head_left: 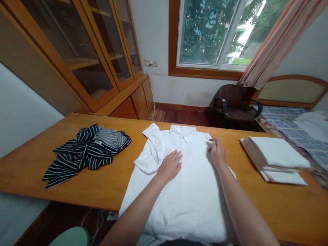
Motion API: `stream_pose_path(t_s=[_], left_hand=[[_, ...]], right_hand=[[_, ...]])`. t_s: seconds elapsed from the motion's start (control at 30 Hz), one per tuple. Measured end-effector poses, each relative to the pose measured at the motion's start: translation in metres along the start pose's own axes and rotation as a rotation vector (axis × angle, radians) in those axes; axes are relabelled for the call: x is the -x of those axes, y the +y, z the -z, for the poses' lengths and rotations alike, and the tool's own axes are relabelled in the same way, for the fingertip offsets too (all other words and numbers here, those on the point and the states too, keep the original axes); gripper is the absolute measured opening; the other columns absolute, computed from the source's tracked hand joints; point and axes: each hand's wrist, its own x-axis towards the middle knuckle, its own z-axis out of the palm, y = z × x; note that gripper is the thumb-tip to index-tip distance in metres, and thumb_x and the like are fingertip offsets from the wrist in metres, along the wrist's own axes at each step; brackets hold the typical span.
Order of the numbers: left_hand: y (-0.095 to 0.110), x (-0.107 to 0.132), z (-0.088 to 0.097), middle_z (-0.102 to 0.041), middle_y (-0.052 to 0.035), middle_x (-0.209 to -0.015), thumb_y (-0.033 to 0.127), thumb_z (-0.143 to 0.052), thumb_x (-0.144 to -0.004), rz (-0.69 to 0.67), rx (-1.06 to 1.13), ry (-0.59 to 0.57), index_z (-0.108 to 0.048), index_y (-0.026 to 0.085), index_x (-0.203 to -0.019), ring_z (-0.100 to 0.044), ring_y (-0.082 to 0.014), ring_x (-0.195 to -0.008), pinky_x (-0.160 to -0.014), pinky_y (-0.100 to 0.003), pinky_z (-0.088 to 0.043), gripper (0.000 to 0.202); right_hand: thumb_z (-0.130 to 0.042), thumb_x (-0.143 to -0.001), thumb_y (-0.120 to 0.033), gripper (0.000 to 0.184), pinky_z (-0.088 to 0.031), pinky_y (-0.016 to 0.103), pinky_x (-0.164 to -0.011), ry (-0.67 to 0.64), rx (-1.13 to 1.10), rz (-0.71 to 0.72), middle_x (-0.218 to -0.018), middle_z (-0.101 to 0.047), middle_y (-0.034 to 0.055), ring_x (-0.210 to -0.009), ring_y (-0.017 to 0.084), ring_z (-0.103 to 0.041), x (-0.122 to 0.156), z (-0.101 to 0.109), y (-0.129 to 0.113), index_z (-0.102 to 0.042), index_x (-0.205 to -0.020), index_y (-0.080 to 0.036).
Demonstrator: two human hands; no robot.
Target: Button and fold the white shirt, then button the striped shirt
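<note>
A white collared shirt lies spread on the wooden table, its collar at the far side and its hem hanging towards me. My left hand rests flat on the shirt's chest, beside the button placket, fingers stretched out. The sleeve on the left is bent inward over the shirt and looks rumpled. At the shirt's right edge, just below the shoulder, my right hand has its fingers bent together on the fabric. Most of the sleeve on that side is hidden behind my right hand and forearm.
A crumpled black-and-white striped garment lies on the table at left. On the right sits a stack of folded white items. Beyond the table stand a glass-door cabinet, an armchair and a bed. A green stool is below left.
</note>
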Motion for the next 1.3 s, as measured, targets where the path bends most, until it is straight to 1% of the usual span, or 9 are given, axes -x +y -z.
stream_pose_path(t_s=[0.2,0.3,0.43,0.57,0.7,0.83,1.0,1.13,1.3], left_hand=[[-0.002,0.001,-0.002,-0.059,-0.0078,-0.139,0.016,-0.052,-0.092,-0.037,0.107,0.046,-0.062,0.02,-0.127,-0.049,-0.0241,-0.135,-0.113,-0.044,-0.042,0.037],[0.001,0.002,0.006,-0.066,-0.0072,-0.126,0.017,-0.048,-0.094,-0.038,0.286,0.116,-0.066,0.021,-0.119,-0.06,-0.0199,-0.119,-0.105,-0.036,-0.049,0.031],[-0.008,-0.003,0.034,-0.069,-0.0053,-0.1,0.023,-0.045,-0.096,0.149,0.413,0.271,-0.069,0.022,-0.111,-0.066,-0.0154,-0.086,-0.081,-0.027,-0.055,0.028],[-0.051,-0.013,0.067,-0.068,-0.0055,-0.094,0.026,-0.052,-0.089,0.42,0.406,0.494,-0.07,0.019,-0.101,-0.065,-0.0159,-0.078,-0.075,-0.028,-0.054,0.023],[-0.108,-0.017,0.09,-0.068,-0.0041,-0.085,0.029,-0.051,-0.084,0.708,0.578,0.577,-0.066,0.017,-0.104,-0.065,-0.0152,-0.073,-0.061,-0.023,-0.051,0.027],[-0.141,-0.016,0.101,-0.067,-0.0043,-0.09,0.03,-0.05,-0.085,0.806,0.589,0.425,-0.061,0.017,-0.106,-0.065,-0.0133,-0.073,-0.059,-0.021,-0.049,0.027],[-0.148,-0.019,0.089,-0.062,0.0017,-0.066,0.031,-0.063,-0.079,0.8,0.537,0.217,-0.059,0.016,-0.103,-0.059,-0.0138,-0.057,-0.052,-0.021,-0.043,0.029],[-0.149,-0.035,0.073,-0.061,0.0039,-0.066,0.029,-0.07,-0.075,0.809,0.469,0.178,-0.051,0.017,-0.12,-0.059,-0.0148,-0.056,-0.055,-0.023,-0.044,0.05],[-0.155,-0.059,0.063,-0.064,-0.0006,-0.078,0.021,-0.069,-0.075,0.835,0.394,0.215,-0.046,0.015,-0.127,-0.065,-0.0188,-0.072,-0.069,-0.027,-0.049,0.057]], right_hand=[[-0.034,-0.099,-0.033,0.04,-0.032,0.048,-0.113,0.035,0.099,0.168,-0.146,-0.046,0.0148,-0.137,0.027,-0.038,-0.002,-0.004,-0.001,-0.06,-0.125,-0.018],[-0.036,-0.098,-0.03,0.036,-0.038,0.046,-0.107,-0.044,0.105,0.233,-0.126,-0.059,0.0137,-0.121,0.027,-0.05,-0.001,-0.002,-0.005,-0.064,-0.117,-0.018],[-0.04,-0.095,-0.026,0.032,-0.045,0.042,-0.092,-0.165,0.143,0.239,-0.098,-0.064,0.0108,-0.097,0.027,-0.057,0.007,0.0,-0.019,-0.067,-0.111,-0.02],[-0.042,-0.093,-0.02,0.03,-0.047,0.037,-0.084,-0.398,0.114,0.311,-0.09,-0.064,0.0079,-0.09,0.024,-0.058,0.025,0.0,-0.047,-0.069,-0.108,-0.021],[-0.047,-0.093,-0.019,0.029,-0.048,0.037,-0.088,-0.577,0.099,0.436,-0.103,-0.065,0.0083,-0.099,0.024,-0.057,0.049,0.003,-0.078,-0.069,-0.112,-0.022],[-0.051,-0.093,-0.02,0.027,-0.048,0.04,-0.09,-0.603,0.133,0.463,-0.109,-0.065,0.0083,-0.102,0.026,-0.056,0.073,0.008,-0.097,-0.068,-0.113,-0.025],[-0.053,-0.093,-0.024,0.033,-0.048,0.048,-0.097,-0.535,0.167,0.406,-0.124,-0.061,0.0097,-0.113,0.03,-0.052,0.099,0.007,-0.1,-0.062,-0.125,-0.028],[-0.051,-0.095,-0.026,0.036,-0.042,0.051,-0.106,-0.493,0.194,0.404,-0.135,-0.057,0.0095,-0.123,0.031,-0.048,0.112,0.003,-0.1,-0.06,-0.13,-0.029],[-0.05,-0.096,-0.027,0.04,-0.039,0.052,-0.109,-0.469,0.228,0.439,-0.14,-0.055,0.009,-0.127,0.032,-0.047,0.112,-0.003,-0.104,-0.057,-0.135,-0.029]])
